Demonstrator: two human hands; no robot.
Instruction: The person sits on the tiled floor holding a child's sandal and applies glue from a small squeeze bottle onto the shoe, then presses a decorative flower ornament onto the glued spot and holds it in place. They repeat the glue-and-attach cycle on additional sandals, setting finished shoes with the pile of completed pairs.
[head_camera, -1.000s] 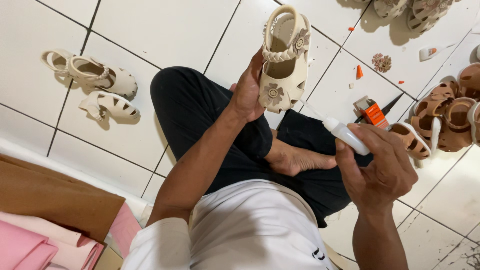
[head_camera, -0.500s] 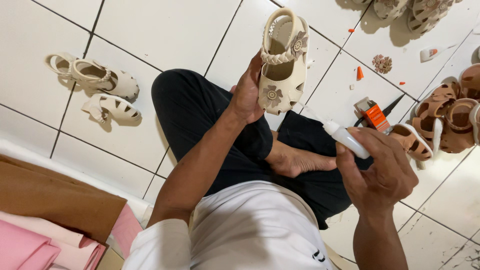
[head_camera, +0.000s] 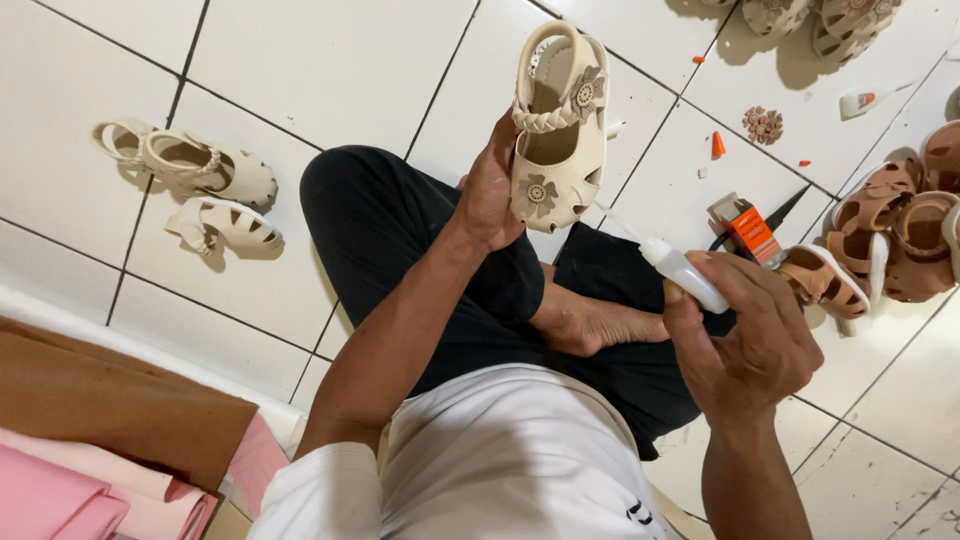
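Cream child's sandal (head_camera: 556, 130) stands upright in the left hand (head_camera: 488, 190), whose grip pinches its side, toe down, heel strap up. Up and left of the right hand (head_camera: 745, 340) (grip closed round a white glue tube (head_camera: 685, 272), nozzle aimed at the sandal), open air between above the black-trousered lap (head_camera: 420, 240)

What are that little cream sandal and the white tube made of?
The cream sandal in the left hand looks like matte faux leather, judging by its clean cut-outs and braided strap. The white tube in the right hand looks like smooth, slightly glossy plastic.
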